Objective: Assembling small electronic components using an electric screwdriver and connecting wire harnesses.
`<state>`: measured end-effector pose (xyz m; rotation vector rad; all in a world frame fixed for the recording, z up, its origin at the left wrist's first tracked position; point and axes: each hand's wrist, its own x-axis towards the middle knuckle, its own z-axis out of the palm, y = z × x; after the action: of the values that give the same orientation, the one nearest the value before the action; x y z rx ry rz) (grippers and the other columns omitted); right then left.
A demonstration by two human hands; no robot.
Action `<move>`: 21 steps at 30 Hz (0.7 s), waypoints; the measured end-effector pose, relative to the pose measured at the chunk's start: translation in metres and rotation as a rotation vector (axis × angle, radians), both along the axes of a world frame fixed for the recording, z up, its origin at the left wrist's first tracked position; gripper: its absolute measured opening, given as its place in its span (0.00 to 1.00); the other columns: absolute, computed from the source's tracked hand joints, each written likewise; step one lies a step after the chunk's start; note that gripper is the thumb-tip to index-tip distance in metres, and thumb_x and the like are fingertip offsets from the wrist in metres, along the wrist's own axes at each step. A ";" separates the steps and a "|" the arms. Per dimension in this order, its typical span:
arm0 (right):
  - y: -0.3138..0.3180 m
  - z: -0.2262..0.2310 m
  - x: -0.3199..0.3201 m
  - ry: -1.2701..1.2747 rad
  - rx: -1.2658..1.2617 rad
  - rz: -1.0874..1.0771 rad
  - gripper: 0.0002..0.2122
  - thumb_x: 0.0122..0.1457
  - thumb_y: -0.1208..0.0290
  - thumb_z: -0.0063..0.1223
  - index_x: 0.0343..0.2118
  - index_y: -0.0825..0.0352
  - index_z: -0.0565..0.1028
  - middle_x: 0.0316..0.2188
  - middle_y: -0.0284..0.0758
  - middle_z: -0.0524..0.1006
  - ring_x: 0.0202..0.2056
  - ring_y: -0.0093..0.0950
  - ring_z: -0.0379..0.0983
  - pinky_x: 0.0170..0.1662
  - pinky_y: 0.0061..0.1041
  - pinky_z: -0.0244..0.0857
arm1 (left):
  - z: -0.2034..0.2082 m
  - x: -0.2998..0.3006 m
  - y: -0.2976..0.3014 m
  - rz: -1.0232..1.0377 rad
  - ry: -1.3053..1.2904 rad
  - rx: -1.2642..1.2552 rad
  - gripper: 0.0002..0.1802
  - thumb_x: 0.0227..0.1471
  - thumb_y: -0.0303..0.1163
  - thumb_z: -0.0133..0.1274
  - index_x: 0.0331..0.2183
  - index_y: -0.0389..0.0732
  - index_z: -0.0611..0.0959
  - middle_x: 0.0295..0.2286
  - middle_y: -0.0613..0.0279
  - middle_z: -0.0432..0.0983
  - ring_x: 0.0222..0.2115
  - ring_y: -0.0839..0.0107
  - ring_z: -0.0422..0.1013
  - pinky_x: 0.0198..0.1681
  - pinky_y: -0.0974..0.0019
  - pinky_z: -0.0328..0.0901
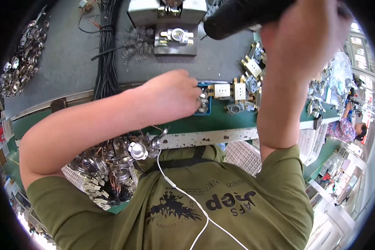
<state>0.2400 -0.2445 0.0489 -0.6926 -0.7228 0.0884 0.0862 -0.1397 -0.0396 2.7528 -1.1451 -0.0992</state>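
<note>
Black handle (241, 20): slants across the upper right of the frame, its blunt end near the metal machine (193, 9) at the top.
Right hand (308, 37): upper right of the frame, fingers closed around the black handle; blur and the top edge hide part of the grip.
Left hand (171, 93): centre of the frame, fingers curled inward at the left side of the blue tray (209, 109); their tips are hidden, so I cannot tell whether they pinch anything.
Silver fitting (178, 35): top centre, resting on the steel block (187, 49), inside the block's edges.
Tray rim: right and lower edges show just beyond the knuckles, with small metal pieces (203, 102) inside.
Grey bench (71, 50): bare surface shows between the steel block and the left hand; a wider stretch lies upper left, between the heap of metal rings (16, 66) and the black wires (106, 62).
White blocks (222, 90): right of centre, between tray and right forearm, crowding that side.
Front edge: a chipped white strip (204, 139) below centre, metal cups (121, 158) piled at its left end.
</note>
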 end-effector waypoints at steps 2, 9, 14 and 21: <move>-0.003 0.013 -0.010 0.006 0.061 0.050 0.21 0.58 0.81 0.65 0.49 0.69 0.64 0.29 0.35 0.78 0.26 0.22 0.78 0.29 0.19 0.73 | -0.001 -0.002 -0.001 0.004 -0.034 0.024 0.03 0.48 0.33 0.57 0.27 0.48 0.84 0.29 0.72 0.78 0.37 0.70 0.76 0.42 0.64 0.66; 0.053 0.031 -0.009 0.030 0.240 0.221 0.20 0.59 0.80 0.65 0.48 0.69 0.64 0.28 0.35 0.78 0.24 0.22 0.77 0.27 0.19 0.72 | -0.004 -0.008 -0.002 0.021 -0.033 -0.011 0.02 0.49 0.34 0.56 0.27 0.49 0.83 0.28 0.73 0.78 0.36 0.70 0.76 0.42 0.64 0.65; 0.071 0.025 -0.005 -0.099 0.287 0.131 0.15 0.62 0.79 0.62 0.45 0.69 0.65 0.27 0.35 0.78 0.20 0.23 0.74 0.25 0.21 0.69 | 0.005 -0.004 0.000 0.057 0.040 -0.147 0.03 0.49 0.32 0.57 0.29 0.48 0.84 0.27 0.67 0.78 0.35 0.64 0.78 0.40 0.60 0.68; 0.066 0.029 -0.022 -0.139 -0.230 -0.389 0.16 0.62 0.81 0.61 0.46 0.68 0.64 0.31 0.36 0.79 0.23 0.22 0.75 0.26 0.22 0.70 | 0.004 0.003 0.004 0.012 0.168 -0.161 0.07 0.48 0.29 0.56 0.34 0.42 0.81 0.26 0.61 0.76 0.31 0.58 0.78 0.34 0.54 0.71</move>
<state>0.2177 -0.1786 0.0778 -1.0565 -0.7050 -0.2379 0.0890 -0.1356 -0.0357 2.5562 -1.0442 -0.2228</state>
